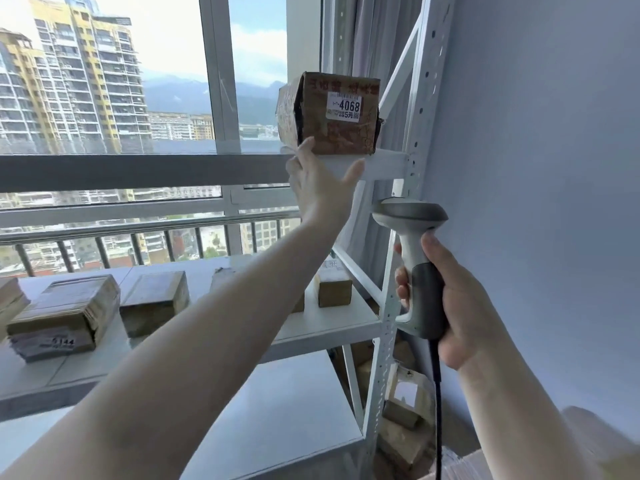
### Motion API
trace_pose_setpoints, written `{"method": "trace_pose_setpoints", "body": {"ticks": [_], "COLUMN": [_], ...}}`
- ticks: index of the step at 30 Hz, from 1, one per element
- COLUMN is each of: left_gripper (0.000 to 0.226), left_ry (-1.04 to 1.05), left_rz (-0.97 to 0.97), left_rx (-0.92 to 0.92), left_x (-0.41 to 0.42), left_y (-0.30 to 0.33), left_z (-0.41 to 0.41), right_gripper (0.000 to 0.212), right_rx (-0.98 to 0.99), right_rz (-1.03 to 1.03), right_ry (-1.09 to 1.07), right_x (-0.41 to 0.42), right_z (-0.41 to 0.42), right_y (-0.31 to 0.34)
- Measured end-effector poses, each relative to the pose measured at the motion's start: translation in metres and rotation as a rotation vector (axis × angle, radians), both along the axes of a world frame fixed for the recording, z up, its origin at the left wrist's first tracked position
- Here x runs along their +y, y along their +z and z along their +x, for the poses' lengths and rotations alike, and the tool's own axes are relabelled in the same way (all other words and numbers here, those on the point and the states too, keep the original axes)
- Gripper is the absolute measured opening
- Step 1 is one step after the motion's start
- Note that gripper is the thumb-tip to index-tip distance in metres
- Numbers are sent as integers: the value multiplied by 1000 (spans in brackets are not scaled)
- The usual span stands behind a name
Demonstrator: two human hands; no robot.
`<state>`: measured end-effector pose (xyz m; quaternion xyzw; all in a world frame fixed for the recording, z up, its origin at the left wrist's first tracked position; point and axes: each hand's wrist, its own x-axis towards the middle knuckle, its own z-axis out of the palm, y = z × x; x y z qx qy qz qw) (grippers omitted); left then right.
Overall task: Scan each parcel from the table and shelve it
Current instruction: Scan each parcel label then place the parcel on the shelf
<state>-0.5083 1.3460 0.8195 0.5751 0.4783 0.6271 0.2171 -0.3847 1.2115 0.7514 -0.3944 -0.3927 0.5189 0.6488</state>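
From the head view, the parcel (329, 114) sits on the upper shelf (381, 164), overhanging its left end; a nudge from the left hand (320, 183), fingers spread apart at its lower corner, could tip it. The right hand (446, 292) grips the scanner (414, 261). Its trigger finger and the shelf's depth are hidden.

The left arm (194, 341) is covering part of a parcel (221, 277) on the bench (52, 372). At nine o'clock, the frame edge is cutting off another parcel (10, 299). The scanner cable (437, 410) is running out at six o'clock. Small print on the label (345, 106) is blurring beyond reading.
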Motion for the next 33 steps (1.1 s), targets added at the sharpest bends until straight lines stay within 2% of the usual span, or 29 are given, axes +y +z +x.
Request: {"method": "trace_pose_setpoints", "body": {"ticks": [4, 8, 11, 14, 18, 23, 29, 33], "left_gripper": [57, 49, 41, 20, 21, 30, 28, 32], "left_ry": [-183, -292, -344, -441, -538, -657, -831, -959], "left_rz": [-189, -448, -603, -719, -893, -1078, -1153, -1175], "left_rx": [-189, -329, -368, -392, -410, -407, -283, -204], "left_x": [-42, -79, -116, -157, -204, -270, -351, -416], "left_y": [-64, -126, -167, -203, -251, -287, -297, -303], "left_z": [-3, -14, -18, -19, -5, 37, 92, 145], "right_gripper": [55, 48, 44, 39, 40, 40, 53, 46], "right_rx": [3, 52, 69, 132, 178, 213, 273, 285], "right_rz": [-93, -206, -323, -430, -537, -569, -558, -544], "right_ry": [-68, -180, -247, -307, -440, -604, -758, -869], "right_x": [-41, -98, -149, -201, -266, -340, -431, -498], "right_z": [-1, -4, -7, -12, -18, -6, 24, 56], "right_y": [-27, -55, -78, -101, -130, -141, -148, -155]}}
